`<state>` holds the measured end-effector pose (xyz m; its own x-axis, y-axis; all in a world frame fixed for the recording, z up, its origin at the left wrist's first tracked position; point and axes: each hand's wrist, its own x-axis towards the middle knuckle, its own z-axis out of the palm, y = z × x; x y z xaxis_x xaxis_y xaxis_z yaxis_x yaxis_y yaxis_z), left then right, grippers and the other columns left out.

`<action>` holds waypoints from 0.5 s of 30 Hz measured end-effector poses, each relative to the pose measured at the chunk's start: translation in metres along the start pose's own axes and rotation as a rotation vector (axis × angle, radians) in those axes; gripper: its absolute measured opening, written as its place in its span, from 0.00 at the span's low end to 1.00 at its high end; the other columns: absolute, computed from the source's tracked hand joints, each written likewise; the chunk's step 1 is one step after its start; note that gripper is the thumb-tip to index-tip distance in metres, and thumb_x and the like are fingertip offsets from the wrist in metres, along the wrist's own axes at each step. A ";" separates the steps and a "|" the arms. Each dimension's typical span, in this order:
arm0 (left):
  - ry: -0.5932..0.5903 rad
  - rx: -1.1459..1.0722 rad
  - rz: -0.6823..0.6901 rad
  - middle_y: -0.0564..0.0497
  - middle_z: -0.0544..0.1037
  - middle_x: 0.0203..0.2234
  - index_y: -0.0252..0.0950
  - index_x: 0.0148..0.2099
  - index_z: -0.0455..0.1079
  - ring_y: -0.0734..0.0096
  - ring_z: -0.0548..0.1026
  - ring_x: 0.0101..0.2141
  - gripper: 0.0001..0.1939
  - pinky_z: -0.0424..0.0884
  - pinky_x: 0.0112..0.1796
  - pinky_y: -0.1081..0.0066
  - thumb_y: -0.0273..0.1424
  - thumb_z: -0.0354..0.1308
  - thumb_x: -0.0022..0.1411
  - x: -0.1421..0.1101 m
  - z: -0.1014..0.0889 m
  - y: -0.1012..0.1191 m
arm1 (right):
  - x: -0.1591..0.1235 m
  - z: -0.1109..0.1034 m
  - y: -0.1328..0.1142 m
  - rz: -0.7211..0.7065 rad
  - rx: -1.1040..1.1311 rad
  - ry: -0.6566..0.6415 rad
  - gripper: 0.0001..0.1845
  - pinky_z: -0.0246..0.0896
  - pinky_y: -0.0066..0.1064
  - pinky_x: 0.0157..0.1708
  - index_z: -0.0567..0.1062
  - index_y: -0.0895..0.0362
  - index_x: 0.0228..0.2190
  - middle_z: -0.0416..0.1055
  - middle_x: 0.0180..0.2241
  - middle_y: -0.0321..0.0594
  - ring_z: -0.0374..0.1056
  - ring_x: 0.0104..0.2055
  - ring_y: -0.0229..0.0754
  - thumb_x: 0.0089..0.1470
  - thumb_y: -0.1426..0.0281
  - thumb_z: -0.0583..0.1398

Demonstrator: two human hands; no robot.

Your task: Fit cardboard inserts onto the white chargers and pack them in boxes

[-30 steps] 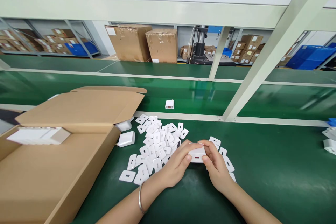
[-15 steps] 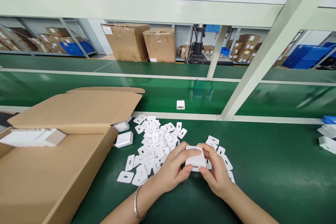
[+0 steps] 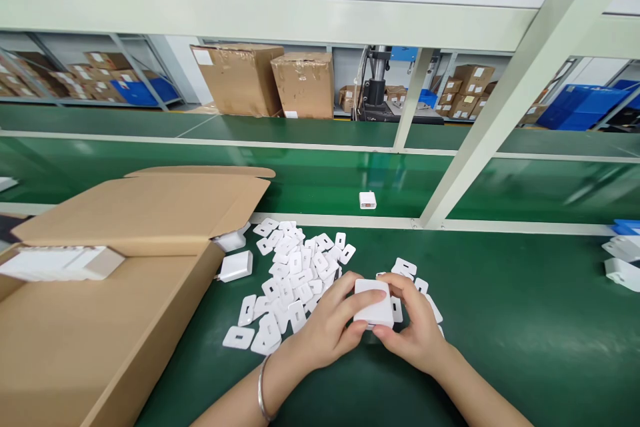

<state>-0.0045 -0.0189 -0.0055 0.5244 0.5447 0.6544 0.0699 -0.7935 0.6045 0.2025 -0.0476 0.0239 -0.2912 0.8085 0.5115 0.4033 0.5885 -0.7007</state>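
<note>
Both hands grip one white, square-edged plastic charger block (image 3: 374, 303) above the green worktop. My left hand (image 3: 333, 320) is closed on its left side, with the index finger lying across the top face. On the opposite side my right hand (image 3: 413, 323) pinches it, the thumb at the front lower corner. The block's underside is hidden. To the left of the hands spreads a loose heap of flat white plates (image 3: 300, 273) with small slots. A smaller group of such plates (image 3: 405, 267) lies behind and beside my right hand.
An open cardboard box (image 3: 165, 307) with a row of white blocks (image 3: 65, 262) stands at left. Another white block (image 3: 237, 266) rests beside it. A small white block (image 3: 367, 200) sits on the green belt beyond. A slanted metal post (image 3: 500, 107) rises at right.
The held block has tilted so its slotted front edge shows less, and my right thumb has shifted slightly left. On the belt, the small white block has moved right.
</note>
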 end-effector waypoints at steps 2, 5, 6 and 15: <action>-0.013 0.004 -0.011 0.43 0.68 0.48 0.48 0.72 0.59 0.59 0.69 0.46 0.23 0.71 0.46 0.60 0.40 0.43 0.80 0.000 0.000 -0.001 | 0.000 -0.001 0.003 0.005 0.013 -0.011 0.26 0.75 0.38 0.41 0.67 0.53 0.57 0.76 0.45 0.46 0.76 0.43 0.48 0.68 0.49 0.57; -0.004 -0.036 -0.064 0.43 0.69 0.49 0.49 0.70 0.64 0.60 0.71 0.47 0.21 0.72 0.46 0.62 0.38 0.45 0.79 0.002 0.001 0.001 | -0.001 -0.001 0.008 0.045 0.027 -0.020 0.23 0.74 0.39 0.44 0.66 0.52 0.58 0.75 0.47 0.47 0.76 0.47 0.49 0.70 0.52 0.54; 0.001 -0.063 -0.091 0.43 0.69 0.49 0.49 0.69 0.66 0.60 0.72 0.47 0.21 0.73 0.46 0.62 0.38 0.46 0.79 0.003 0.002 0.002 | -0.001 0.000 0.009 0.059 0.025 -0.018 0.22 0.74 0.38 0.44 0.66 0.52 0.58 0.75 0.47 0.47 0.76 0.47 0.49 0.71 0.53 0.54; 0.035 -0.354 -0.281 0.44 0.69 0.52 0.48 0.65 0.71 0.58 0.70 0.53 0.21 0.69 0.55 0.57 0.43 0.46 0.79 0.008 0.001 0.006 | -0.004 0.007 0.011 0.054 -0.031 0.021 0.23 0.74 0.39 0.47 0.63 0.50 0.62 0.74 0.52 0.47 0.75 0.48 0.48 0.71 0.56 0.56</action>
<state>0.0011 -0.0202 0.0026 0.4968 0.7394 0.4543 -0.0925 -0.4754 0.8749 0.2019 -0.0440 0.0106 -0.2501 0.8385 0.4841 0.4451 0.5436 -0.7116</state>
